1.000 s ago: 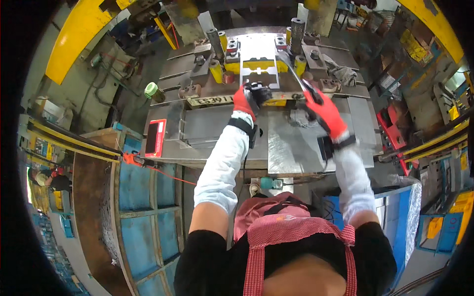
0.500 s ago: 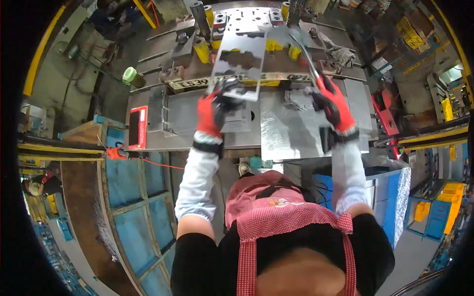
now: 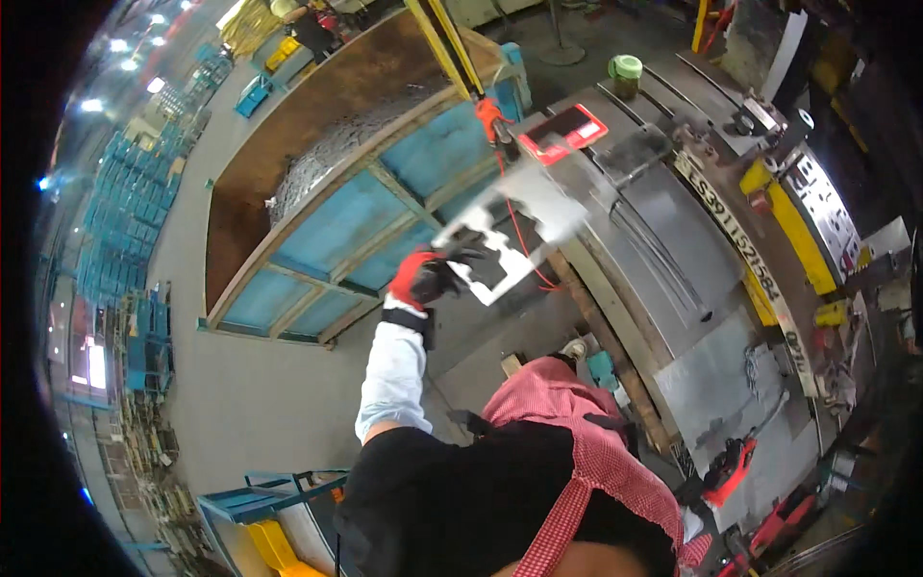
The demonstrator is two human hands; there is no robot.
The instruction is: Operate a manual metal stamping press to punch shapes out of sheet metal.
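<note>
My left hand, in a red and black glove, grips one end of a thin metal sheet with jagged cut-outs. The sheet is tilted and smeared by motion, off the table's edge and next to a large blue-sided bin. At the lower right my right hand, gloved alike, is closed around a slim rod-like tool. That tool's kind is not clear. It lies over a flat grey metal plate on the worktable.
Shredded metal scrap lies inside the bin. An orange clamp-like tool with a red cord hangs by its corner. A red-framed panel and a green-lidded jar stand on the table. Beyond is a press die with yellow blocks.
My view has turned left towards the bin. The cut-out sheet, held in my left hand, has come away from the die and over the table's edge. My right hand stays by the plate.
</note>
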